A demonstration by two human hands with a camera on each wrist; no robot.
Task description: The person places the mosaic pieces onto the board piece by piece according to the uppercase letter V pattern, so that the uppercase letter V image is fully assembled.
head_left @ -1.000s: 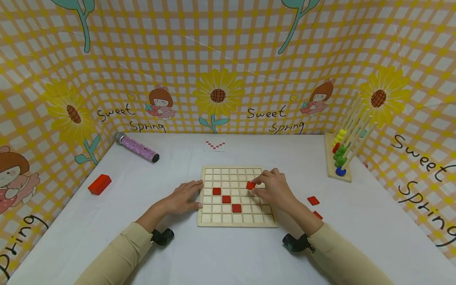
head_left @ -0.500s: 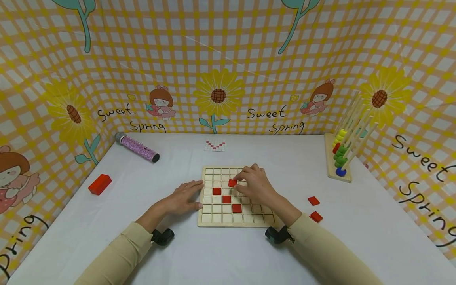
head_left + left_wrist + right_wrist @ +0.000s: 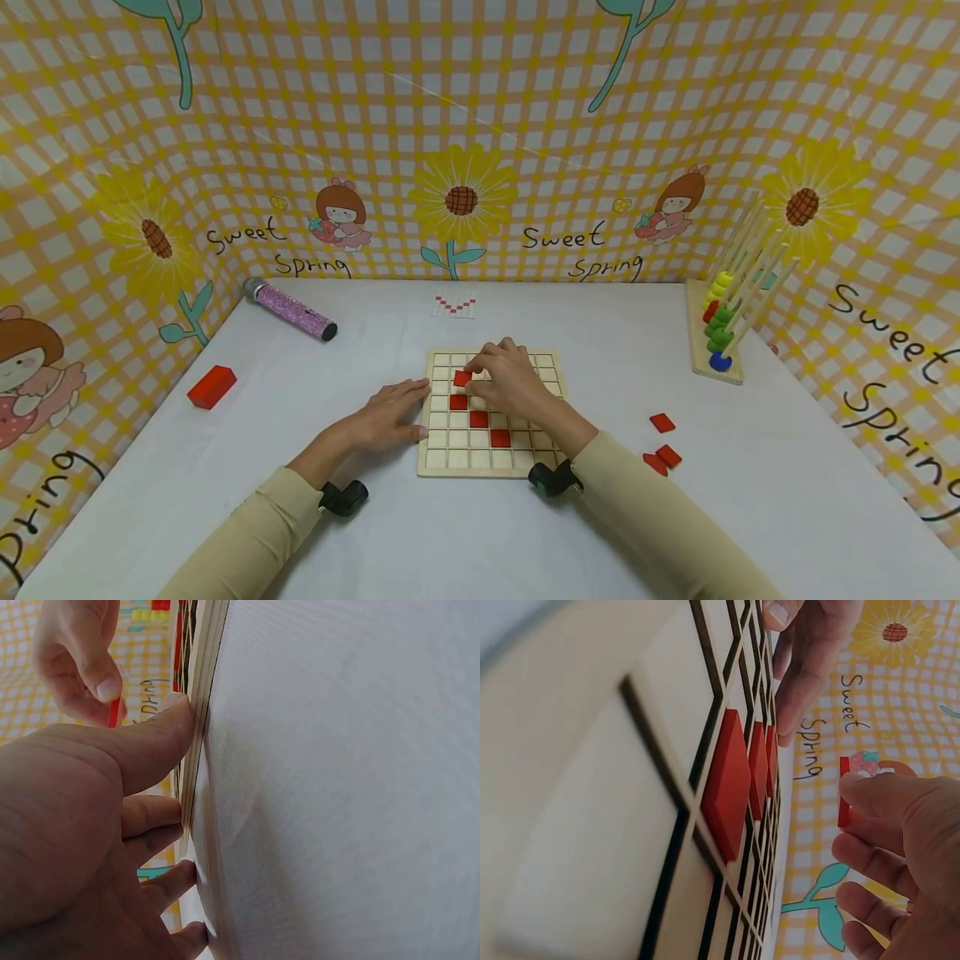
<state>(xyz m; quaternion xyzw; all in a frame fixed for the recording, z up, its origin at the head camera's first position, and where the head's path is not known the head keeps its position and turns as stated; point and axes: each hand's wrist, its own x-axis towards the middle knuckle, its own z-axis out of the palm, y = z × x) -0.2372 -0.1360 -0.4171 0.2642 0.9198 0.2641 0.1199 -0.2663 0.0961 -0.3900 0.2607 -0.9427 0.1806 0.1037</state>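
Observation:
My right hand [image 3: 507, 379] pinches a red square tile [image 3: 462, 378] between thumb and fingers, above the upper left of a wooden grid board [image 3: 442, 459]. In the right wrist view the pinched tile is seen edge-on, apart from the board. Three red tiles [image 3: 478, 419] sit in the grid's cells, stepping diagonally down to the right. At the board's left edge rests my left hand [image 3: 386, 417], fingers extended. The left wrist view shows its thumb and fingertips [image 3: 177, 720] touching the board's side.
Several loose red tiles [image 3: 662, 422] lie right of the board. Behind it is a small pattern card [image 3: 453, 306]. A glittery microphone [image 3: 292, 312] and a red block [image 3: 212, 387] lie at left. A pegged bead stand [image 3: 716, 333] is at right.
The right hand has moved left across the board, carrying the red tile from the right half to the upper left. The left hand has stayed at the board's edge.

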